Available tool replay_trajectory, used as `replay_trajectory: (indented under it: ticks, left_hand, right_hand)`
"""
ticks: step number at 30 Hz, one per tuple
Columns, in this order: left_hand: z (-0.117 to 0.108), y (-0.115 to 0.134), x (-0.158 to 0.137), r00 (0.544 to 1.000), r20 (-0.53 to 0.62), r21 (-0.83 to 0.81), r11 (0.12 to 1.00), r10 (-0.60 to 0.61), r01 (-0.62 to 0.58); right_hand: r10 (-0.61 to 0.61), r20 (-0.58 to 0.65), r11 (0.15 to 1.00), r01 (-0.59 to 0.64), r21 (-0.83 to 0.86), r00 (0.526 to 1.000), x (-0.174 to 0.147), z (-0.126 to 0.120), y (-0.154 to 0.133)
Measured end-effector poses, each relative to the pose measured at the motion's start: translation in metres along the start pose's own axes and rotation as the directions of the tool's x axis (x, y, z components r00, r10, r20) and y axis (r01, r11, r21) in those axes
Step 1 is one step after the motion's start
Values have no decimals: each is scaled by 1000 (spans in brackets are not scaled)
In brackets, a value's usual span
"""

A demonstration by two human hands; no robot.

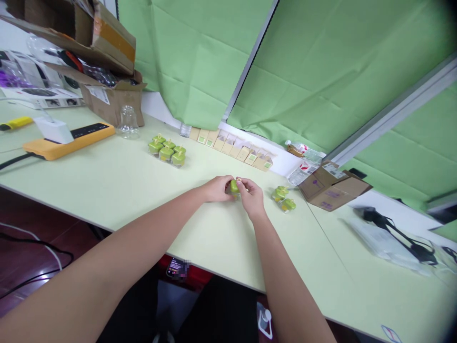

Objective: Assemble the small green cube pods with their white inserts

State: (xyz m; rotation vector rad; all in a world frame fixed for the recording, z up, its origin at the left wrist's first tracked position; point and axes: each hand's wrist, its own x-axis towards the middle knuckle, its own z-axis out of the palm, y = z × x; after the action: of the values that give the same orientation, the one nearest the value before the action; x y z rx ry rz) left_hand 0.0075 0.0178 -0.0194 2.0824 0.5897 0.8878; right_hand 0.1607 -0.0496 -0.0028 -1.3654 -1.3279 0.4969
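Over the middle of the table (214,233), both my hands are at a small clear cup with a green lid (234,186). My left hand (217,189) grips its left side with curled fingers. The fingers of my right hand (252,196) close around a small pale loop or tab at the lid's top right. My fingers hide much of the cup. To the left stands a block of several similar green-lidded cups (166,151) in two rows. A smaller group of green-lidded cups (282,195) sits to the right of my right hand.
Small tan boxes (232,145) line the back edge. An orange power strip (71,142), a clear jar (127,124) and open cartons (110,97) stand left. Plastic bottles (302,169), a cardboard box (330,186) and a black strap (400,233) lie right.
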Motion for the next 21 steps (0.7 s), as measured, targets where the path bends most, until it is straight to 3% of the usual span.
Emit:
replay_trajectory:
  ticks: [6, 14, 21]
  left_hand:
    - [-3, 6, -4, 1000, 5, -4, 1000, -22, 22]
    - [0, 8, -5, 999, -13, -23, 999, -29, 29]
    - [6, -3, 0, 999, 6, -166, 985, -40, 40]
  right_hand:
    - [24, 64, 999, -22, -33, 998, 1, 0, 13]
    - [84, 112, 990, -96, 104, 990, 1, -1, 16]
    - [207, 105, 948, -226, 223, 973, -1, -4, 8]
